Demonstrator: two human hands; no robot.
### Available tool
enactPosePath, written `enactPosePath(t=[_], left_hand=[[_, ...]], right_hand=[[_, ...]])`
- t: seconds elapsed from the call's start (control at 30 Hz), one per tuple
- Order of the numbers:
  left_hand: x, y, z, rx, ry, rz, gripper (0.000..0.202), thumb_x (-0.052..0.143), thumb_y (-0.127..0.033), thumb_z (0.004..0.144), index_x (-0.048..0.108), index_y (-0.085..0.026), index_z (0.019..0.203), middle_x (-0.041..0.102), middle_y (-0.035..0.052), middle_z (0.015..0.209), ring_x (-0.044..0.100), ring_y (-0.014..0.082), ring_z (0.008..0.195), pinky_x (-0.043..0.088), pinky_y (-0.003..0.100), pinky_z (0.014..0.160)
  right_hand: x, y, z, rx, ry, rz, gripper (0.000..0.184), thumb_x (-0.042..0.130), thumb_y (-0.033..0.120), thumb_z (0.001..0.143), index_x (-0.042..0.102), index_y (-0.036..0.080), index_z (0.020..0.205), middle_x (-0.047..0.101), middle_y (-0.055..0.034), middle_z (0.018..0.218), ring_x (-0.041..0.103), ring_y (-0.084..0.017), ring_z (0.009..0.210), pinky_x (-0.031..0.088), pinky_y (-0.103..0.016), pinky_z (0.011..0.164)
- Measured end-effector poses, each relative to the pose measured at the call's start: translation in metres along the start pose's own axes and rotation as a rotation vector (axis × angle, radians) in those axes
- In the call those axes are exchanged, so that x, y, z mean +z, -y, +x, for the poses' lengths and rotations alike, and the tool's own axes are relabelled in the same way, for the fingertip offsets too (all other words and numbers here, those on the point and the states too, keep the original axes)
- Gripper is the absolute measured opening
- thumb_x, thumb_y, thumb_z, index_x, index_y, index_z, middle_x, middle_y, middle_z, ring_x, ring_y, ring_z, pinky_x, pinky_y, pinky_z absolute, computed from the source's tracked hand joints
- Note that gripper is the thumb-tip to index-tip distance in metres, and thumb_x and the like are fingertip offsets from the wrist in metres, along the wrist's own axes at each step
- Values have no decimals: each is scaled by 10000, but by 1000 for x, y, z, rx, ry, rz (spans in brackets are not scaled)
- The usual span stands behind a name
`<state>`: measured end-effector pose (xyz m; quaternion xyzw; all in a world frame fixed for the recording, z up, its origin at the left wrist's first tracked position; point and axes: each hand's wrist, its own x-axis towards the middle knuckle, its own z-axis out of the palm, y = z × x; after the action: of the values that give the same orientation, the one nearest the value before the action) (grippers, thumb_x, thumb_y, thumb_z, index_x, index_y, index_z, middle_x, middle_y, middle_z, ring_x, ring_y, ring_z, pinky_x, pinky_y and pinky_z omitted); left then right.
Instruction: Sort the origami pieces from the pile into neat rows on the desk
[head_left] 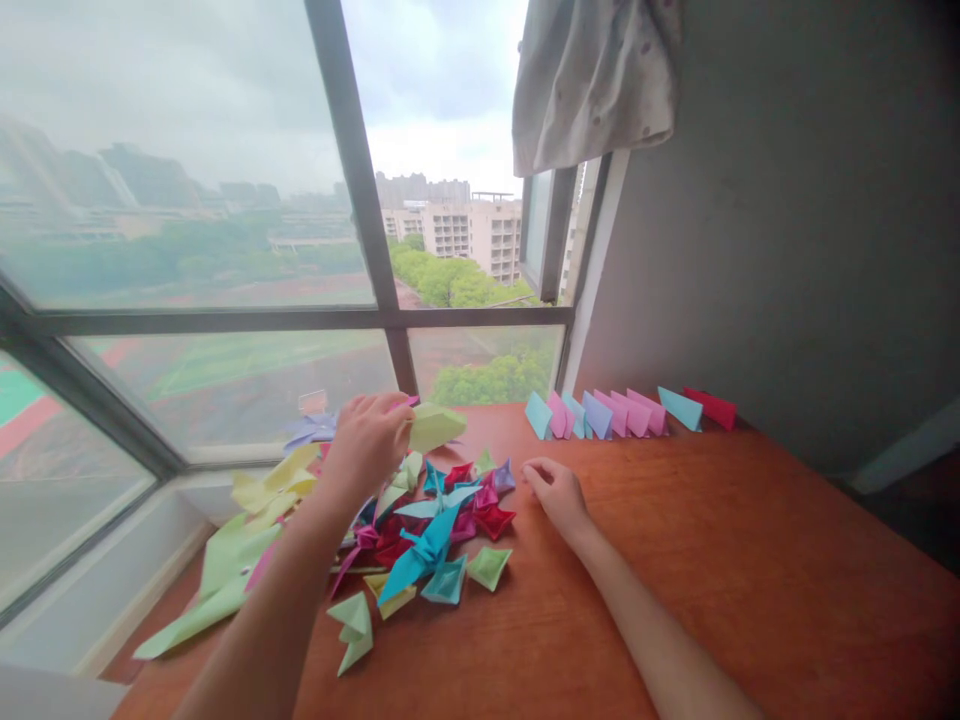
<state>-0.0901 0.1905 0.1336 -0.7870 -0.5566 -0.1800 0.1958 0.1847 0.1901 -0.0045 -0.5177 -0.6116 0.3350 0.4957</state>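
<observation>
My left hand [371, 440] is closed over the back of the pile, its fingers on a light green folded paper [436, 428] that sticks out to the right. A pink paper tip shows by the fingertips. Below lies a heap of origami: a blue paper crane [426, 552], red paper boats [495, 521], a teal paper boat [446, 580] and a green paper boat [490, 568]. Just right of the heap, my right hand [556, 495] rests at the table with fingers curled together and nothing visible in them.
Folded papers in blue, pink and purple [598, 415] stand in a row at the table's back edge, with a red one [710, 408] at the right end. Larger green paper planes [225, 575] lie left, by the window sill. A curtain [592, 90] hangs above the wooden table [720, 560].
</observation>
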Motion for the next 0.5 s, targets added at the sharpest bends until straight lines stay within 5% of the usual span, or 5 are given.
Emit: enactPosePath(t=[0.13, 0.27, 0.33, 0.5], left_hand=[[-8, -39, -19, 50, -87, -118, 205, 449, -182, 913, 647, -191, 964, 660, 119, 1208, 603, 288, 1079, 443, 435, 930], [-6, -70, -36, 128, -28, -164, 178, 466, -140, 898, 623, -189, 964, 645, 122, 1242, 612, 286, 1083, 444, 451, 956], [-2, -80, -41, 141, 22, -147, 192, 493, -101, 869, 621, -188, 983, 650, 120, 1234, 623, 285, 1072, 438, 461, 972], [10, -88, -49, 126, 62, -159, 203, 508, -85, 860, 626, -190, 988, 640, 129, 1258, 625, 294, 1089, 420, 504, 999]], right_hand=[[-3, 15, -4, -45, 20, 97, 340, 549, 462, 850, 717, 167, 875, 731, -72, 857, 659, -206, 774, 515, -287, 667], [-10, 34, -11, -172, 31, 188, 382, 481, 490, 918, 676, 192, 1056, 697, -84, 1045, 650, -210, 924, 530, -301, 744], [-14, 41, -14, -301, 41, 182, 399, 444, 502, 939, 656, 208, 1105, 664, -94, 1130, 622, -222, 1022, 528, -322, 797], [-13, 53, -21, -575, 38, -70, 243, 653, 382, 848, 694, 255, 1051, 628, -93, 1179, 557, -256, 1113, 486, -424, 924]])
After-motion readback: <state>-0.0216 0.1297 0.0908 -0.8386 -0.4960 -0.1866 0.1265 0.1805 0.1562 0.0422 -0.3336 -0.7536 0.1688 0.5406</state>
